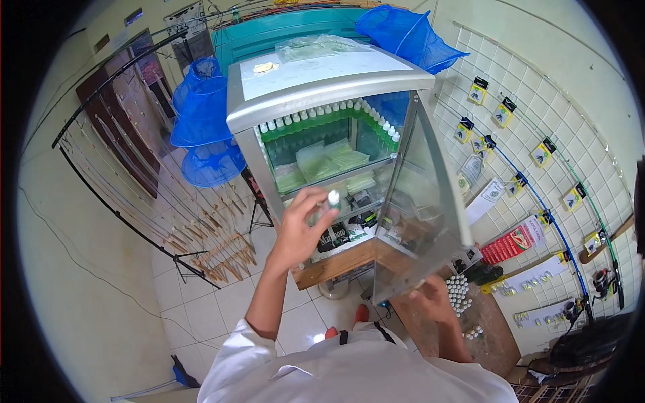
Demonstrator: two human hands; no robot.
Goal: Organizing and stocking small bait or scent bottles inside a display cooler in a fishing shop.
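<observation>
My left hand (301, 227) is closed round a small bottle (334, 199) with a white cap, held up before the display cabinet (329, 84). Rows of similar white-capped bottles (312, 119) with green bodies line the cabinet's upper shelf along the back and sides. Flat clear packets (330, 161) lie in front of them. To the right, the cabinet's glass door (430, 195) stands swung outward. At its lower corner, my right hand (432, 302) grips the door's edge, its fingers partly hidden by the frame.
A low wooden table (494, 342) at right bears many white-capped bottles (457, 295). Blue mesh nets (205, 114) hang left of the cabinet, near a rack of fishing lines and wooden sticks (215, 252). A wire grid (537, 94) with packets and rods covers the right wall.
</observation>
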